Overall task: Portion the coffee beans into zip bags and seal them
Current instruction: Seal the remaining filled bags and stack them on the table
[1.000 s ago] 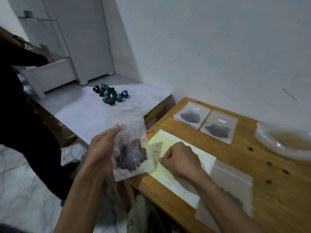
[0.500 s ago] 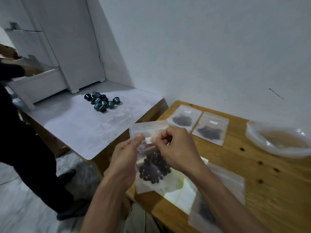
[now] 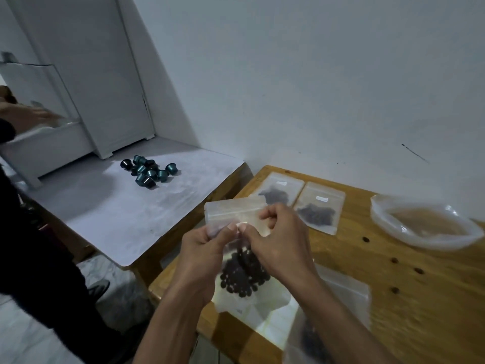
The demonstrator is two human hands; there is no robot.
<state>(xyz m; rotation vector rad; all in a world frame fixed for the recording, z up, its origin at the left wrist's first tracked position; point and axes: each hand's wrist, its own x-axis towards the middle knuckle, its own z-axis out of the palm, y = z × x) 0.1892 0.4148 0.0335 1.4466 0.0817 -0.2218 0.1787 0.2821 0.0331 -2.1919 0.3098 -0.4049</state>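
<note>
Zip bag held upright above the near edge of the wooden surface, long axis vertical, zip end up, coffee beans pooled in its lower half. Left hand and right hand met at the zip strip, thumbs nearly touching, each pinching the bag's top. Two filled bags lay flat farther back, beside a clear plastic bowl
</note>
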